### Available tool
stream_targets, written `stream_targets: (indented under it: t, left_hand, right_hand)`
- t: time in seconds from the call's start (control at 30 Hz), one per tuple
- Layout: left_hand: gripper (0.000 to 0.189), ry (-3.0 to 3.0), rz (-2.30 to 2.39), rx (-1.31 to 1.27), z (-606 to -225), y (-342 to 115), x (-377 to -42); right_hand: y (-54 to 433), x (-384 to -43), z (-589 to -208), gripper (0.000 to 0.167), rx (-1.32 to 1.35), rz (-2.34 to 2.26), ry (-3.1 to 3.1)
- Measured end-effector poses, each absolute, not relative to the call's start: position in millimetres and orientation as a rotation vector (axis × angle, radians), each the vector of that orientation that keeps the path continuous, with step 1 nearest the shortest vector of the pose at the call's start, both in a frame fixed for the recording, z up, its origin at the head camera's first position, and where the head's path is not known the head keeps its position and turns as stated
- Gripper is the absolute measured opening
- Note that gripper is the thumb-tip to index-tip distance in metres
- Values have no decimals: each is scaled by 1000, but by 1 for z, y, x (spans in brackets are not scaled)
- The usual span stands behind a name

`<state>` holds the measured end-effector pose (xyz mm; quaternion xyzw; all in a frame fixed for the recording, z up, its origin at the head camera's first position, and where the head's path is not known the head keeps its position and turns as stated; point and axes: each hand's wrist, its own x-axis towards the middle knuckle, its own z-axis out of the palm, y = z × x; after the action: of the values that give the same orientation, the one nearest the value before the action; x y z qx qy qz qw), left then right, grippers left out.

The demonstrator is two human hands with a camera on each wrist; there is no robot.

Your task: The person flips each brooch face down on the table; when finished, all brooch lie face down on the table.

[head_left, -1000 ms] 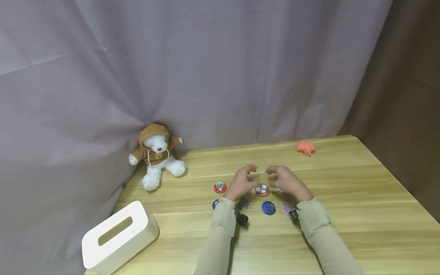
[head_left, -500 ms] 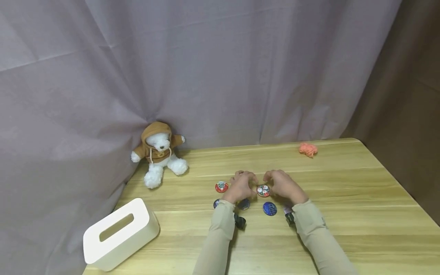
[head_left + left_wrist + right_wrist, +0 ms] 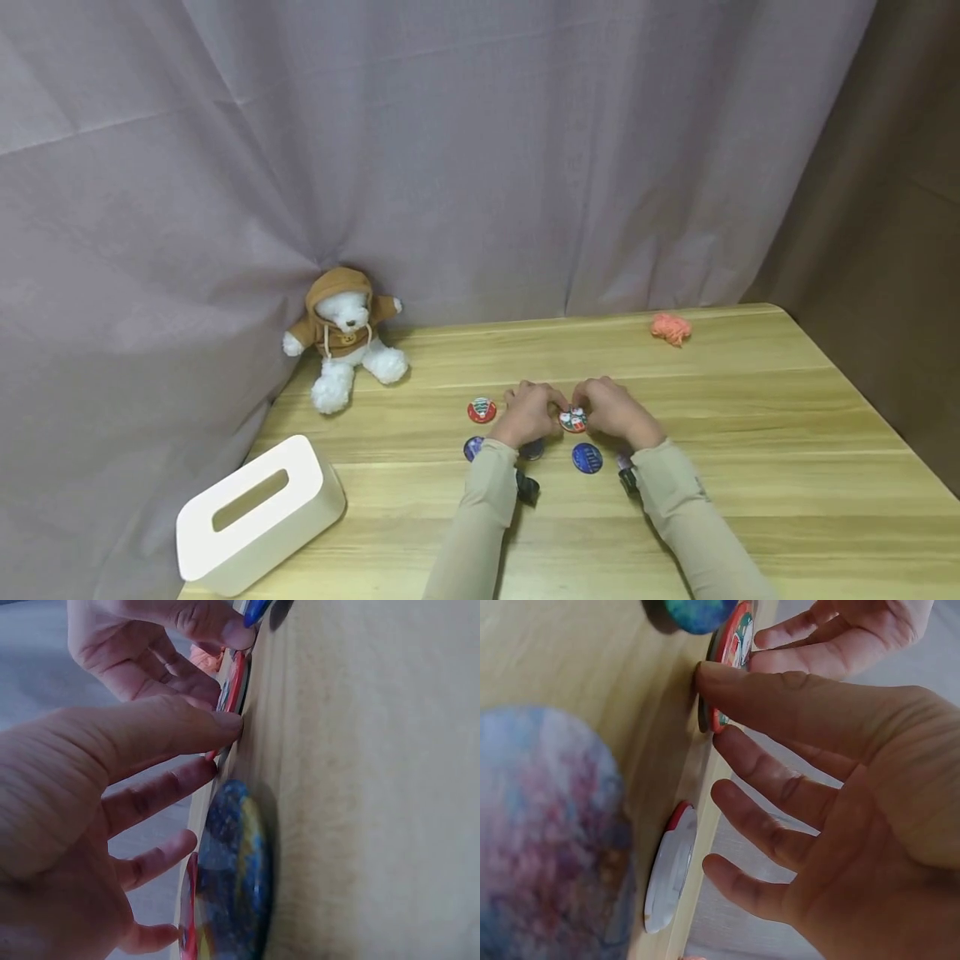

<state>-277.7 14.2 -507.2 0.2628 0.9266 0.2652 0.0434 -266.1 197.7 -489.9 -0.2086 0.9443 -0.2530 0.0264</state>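
Observation:
A round badge (image 3: 573,420) with a red rim and a Christmas-style picture lies between both hands. My left hand (image 3: 527,414) pinches its left edge with thumb and forefinger, the other fingers spread apart in the left wrist view. From the other side my right hand (image 3: 617,412) grips the right edge; in the right wrist view its thumb overlaps the badge (image 3: 742,637) and the forefinger sits at the lower rim. A dark blue and yellow badge (image 3: 234,870) is just below the left fingers. Near the right fingers is a white badge with a red edge (image 3: 671,866).
Several more badges lie around the hands, among them a red one with a tree (image 3: 482,409) and a blue one (image 3: 587,457). A white tissue box (image 3: 258,512) stands front left, a teddy bear (image 3: 345,333) back left, and an orange crumpled bundle (image 3: 671,328) back right.
Both hands have come down and inward onto the red-rimmed badge. Their fingertips were apart above it a second ago and are now at its two edges.

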Motion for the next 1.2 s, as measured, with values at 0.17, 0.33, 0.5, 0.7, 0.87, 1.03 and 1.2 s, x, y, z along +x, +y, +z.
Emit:
stream_targets:
  t: [0.17,0.33,0.5,0.7,0.87,1.03,1.2]
  left_hand:
    - [27,2843,820,791,-506,14,-279]
    - [19,2874,787,791,-505,12,-279]
    - [16,2886,730,815,-502,10,-281]
    - [9,2849,741,834,-496,8,-281]
    - [5,2831,788,839,-493,6,-280]
    - [4,2840,829,841,-494,5,-282]
    - [5,2864,851,822,-495,7,-282]
  right_hand:
    - [195,-267,-490,34,-688,-771,2939]
    - [194,-268,-490,29,-709,-760,2941]
    - [198,-268,-486,21,-709,-769,2916]
    - [206,-270,-484,14,-706,-872,2832]
    - [210,-271,-484,10,-716,-927,2800]
    - [208,-270,-483,17,-707,-972,2860]
    - [207,-270,-485,16,-637,-986,2914]
